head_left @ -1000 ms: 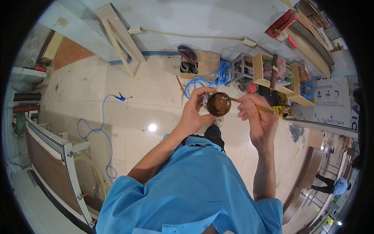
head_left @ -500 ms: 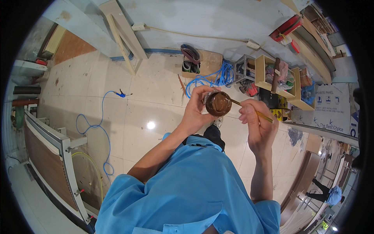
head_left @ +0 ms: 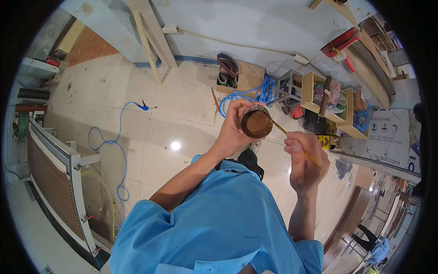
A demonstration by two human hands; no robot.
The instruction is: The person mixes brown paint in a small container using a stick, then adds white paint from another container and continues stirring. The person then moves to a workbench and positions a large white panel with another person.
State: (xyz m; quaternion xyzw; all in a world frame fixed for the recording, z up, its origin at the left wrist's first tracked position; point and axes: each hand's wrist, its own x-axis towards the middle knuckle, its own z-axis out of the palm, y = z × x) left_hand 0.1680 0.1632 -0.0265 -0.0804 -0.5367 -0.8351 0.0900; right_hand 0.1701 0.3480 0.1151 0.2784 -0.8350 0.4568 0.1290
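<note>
Holding a small round jar (head_left: 256, 124) of brown stuff up in front of the chest, thin brush (head_left: 294, 144) poking into it.

Left hand (head_left: 235, 130) wraps around the jar's side, fingers curled over the far rim, open mouth tilted toward the camera. Right hand (head_left: 305, 162) is closed on the brush's yellowish wooden handle, pinched between thumb and fingers, tip reaching the jar's right edge. Below: tiled floor (head_left: 137, 132) with a blue air hose (head_left: 116, 150) looping at left, another blue coil (head_left: 255, 93) by a cardboard box (head_left: 242, 77), wooden shelf unit (head_left: 326, 98) at right. Blue shirt (head_left: 210, 223) fills the bottom.
</note>
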